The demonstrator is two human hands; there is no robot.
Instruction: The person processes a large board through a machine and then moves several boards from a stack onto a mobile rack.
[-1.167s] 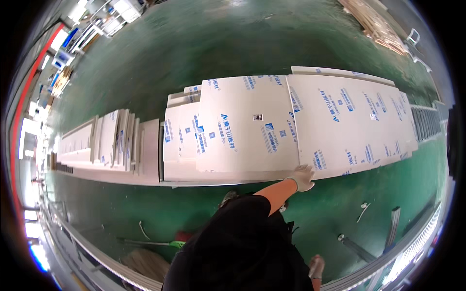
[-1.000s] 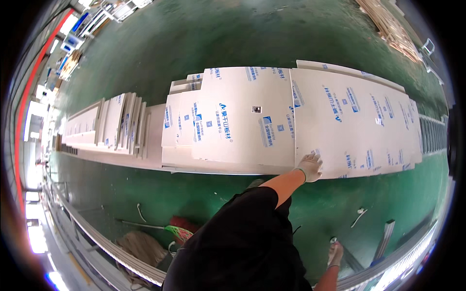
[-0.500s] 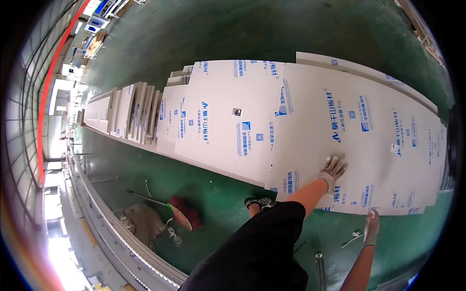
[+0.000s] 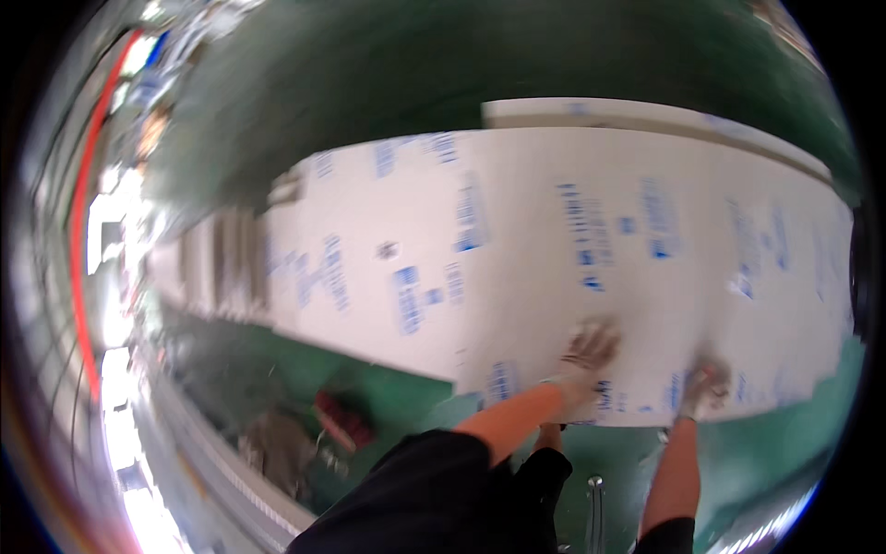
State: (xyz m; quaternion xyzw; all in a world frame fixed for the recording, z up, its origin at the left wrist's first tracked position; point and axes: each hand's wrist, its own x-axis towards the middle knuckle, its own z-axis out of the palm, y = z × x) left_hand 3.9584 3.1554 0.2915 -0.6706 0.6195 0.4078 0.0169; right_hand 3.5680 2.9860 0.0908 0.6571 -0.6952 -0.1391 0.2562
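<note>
A wide white panel with blue printed marks lies flat in front of me, on top of a row of similar boards. My left hand, in a pale work glove, is on the panel near its front edge, fingers spread and holding nothing. To its right, my gloved right hand is over the panel close to the same edge. Motion blur smears its fingers, so their pose and any contact cannot be made out.
Another white board sticks out beyond the panel's far edge. Several stacked boards stand at the left end. A dark red broom head and a brown sack lie on the green floor, beside a long pale rail.
My right hand has moved from below the panel's front edge up over its surface. My left hand remains spread on the panel. The whole view has shifted and blurred.
</note>
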